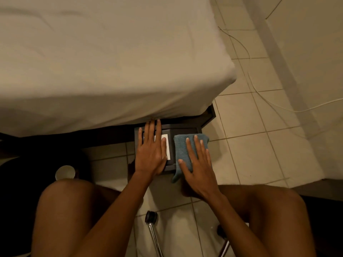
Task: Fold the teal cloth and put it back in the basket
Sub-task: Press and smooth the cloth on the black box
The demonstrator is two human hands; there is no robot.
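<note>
Seated person, head view looking down. 2 bare knees at the frame bottom: left knee (pixel 63 197), right knee (pixel 269 201). Between them, on the tile floor (pixel 250 136), a black caster (pixel 150 216) on a chrome leg (pixel 154 236).

Round white object (pixel 65 172) just beyond the left knee, in shadow; cannot tell what it is.

Left hand (pixel 151 153): palm down on a small dark table (pixel 185 130), fingers (pixel 151 128) straight and spread, grasping nothing. It partly covers a white label (pixel 165 139) on the tabletop. The fingertips reach the lower edge of the bed sheet.

Right hand (pixel 199 167): palm down on the teal cloth (pixel 182 145), fingers (pixel 196 143) straight and released, pressing flat, not curled round the fabric.

Teal cloth: folded to a compact rectangle on the right part of the table, just beside the label. 1 corner droops over the near table edge, under the right thumb. Cannot tell whether the dark table is the basket itself.

Beyond: bed (pixel 111 62) under a plain white sheet, its corner overhanging the table. To the right of the bed, a thin white cable (pixel 248 71) trails across the floor toward the wall.
</note>
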